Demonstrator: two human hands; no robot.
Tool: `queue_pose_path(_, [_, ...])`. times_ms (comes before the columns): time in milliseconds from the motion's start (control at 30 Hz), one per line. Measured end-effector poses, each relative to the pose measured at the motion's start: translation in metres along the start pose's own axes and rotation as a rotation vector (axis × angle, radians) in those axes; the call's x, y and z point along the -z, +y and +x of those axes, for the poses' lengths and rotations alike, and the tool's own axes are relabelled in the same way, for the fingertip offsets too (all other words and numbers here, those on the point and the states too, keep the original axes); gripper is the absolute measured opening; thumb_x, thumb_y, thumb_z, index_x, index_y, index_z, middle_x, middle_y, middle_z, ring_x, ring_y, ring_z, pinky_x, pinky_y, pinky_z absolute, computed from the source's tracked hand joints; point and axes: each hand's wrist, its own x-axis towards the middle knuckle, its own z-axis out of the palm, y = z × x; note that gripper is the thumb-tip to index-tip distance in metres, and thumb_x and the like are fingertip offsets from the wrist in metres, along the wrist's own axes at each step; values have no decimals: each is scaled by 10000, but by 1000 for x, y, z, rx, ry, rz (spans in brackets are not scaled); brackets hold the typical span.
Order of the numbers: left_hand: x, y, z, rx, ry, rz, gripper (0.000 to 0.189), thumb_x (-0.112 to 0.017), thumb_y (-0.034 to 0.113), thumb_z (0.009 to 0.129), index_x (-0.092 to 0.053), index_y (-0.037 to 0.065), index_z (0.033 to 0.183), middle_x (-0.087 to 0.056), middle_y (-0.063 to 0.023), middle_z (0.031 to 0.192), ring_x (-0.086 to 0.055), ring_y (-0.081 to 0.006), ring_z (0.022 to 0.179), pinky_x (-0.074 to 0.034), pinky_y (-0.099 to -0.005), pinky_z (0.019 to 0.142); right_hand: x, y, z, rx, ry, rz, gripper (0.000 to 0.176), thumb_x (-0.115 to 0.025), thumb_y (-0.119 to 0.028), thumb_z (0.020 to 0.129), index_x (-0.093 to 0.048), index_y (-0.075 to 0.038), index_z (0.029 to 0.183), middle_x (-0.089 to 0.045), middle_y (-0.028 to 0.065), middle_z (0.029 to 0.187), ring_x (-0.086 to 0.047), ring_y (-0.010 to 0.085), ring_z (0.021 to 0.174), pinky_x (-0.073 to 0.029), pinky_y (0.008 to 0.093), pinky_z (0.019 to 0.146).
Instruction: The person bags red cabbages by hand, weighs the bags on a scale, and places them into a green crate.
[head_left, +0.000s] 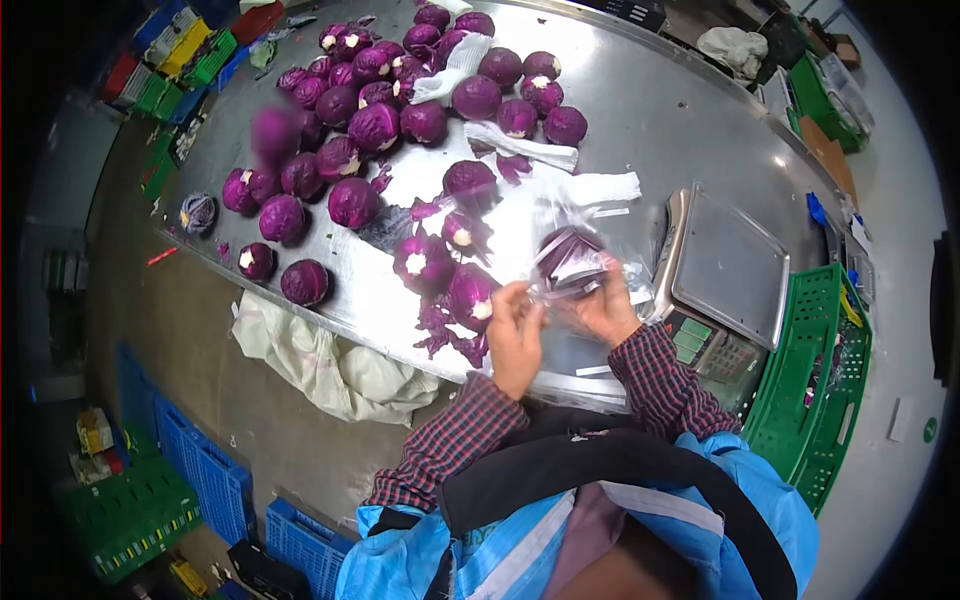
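Note:
My right hand (612, 310) is wrapped round a cut red cabbage (570, 258) with pale inner layers showing, inside a transparent plastic bag (545, 215). Fingers of my left hand (515, 340) pinch the near-left edge of that bag. Just left of my left hand lie a whole red cabbage (472, 297) with a pale stem end, another one (423, 263), and some torn purple leaves (435, 325). The bag is partly smeared by motion, so its opening is hard to make out.
Many red cabbages (375, 125) cover the left of the metal table (640, 100). White netting sleeves (525, 145) lie among them. To the right are a weighing scale (730, 265) and a green crate (810, 370). A whitish sack (335, 365) hangs below the edge.

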Motion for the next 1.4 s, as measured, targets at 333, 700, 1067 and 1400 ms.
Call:
queue_pose_path(333, [23,-4,73,42,-274,282,153,-499,30,914,-608,45,1021,-624,-102,797,-606,-176,665,-466,-300,607,-6,6,57,-197,176,-96,534,-454,-436,963,-440,-30,1310,-562,134,1229,-616,195,1023,-523,369,856])
queue_pose_path(700, [42,8,144,-89,-375,773,362,-711,127,743,-508,26,1025,-521,-150,861,-551,-347,773,-457,-401,664,-73,-175,293,650,352,-1892,530,-721,-314,756,-585,-43,1190,-639,187,1044,-615,277,973,-485,365,842])
queue_pose_path(1067, [60,15,147,-154,-421,694,158,-614,-48,725,-603,19,869,-538,-138,1041,-584,-290,888,-487,-359,713,-30,-175,380,368,342,-1033,815,-828,-257,626,-443,-12,1302,-571,180,1171,-588,313,1047,-468,392,950])
queue_pose_path(1400, [56,21,151,-185,-464,634,384,-514,-149,689,-716,46,951,-544,-200,1206,-580,-327,1007,-473,-345,823,-36,-234,189,383,205,-676,512,-697,-300,811,-473,-63,1206,-580,97,1160,-622,192,1001,-527,390,882])
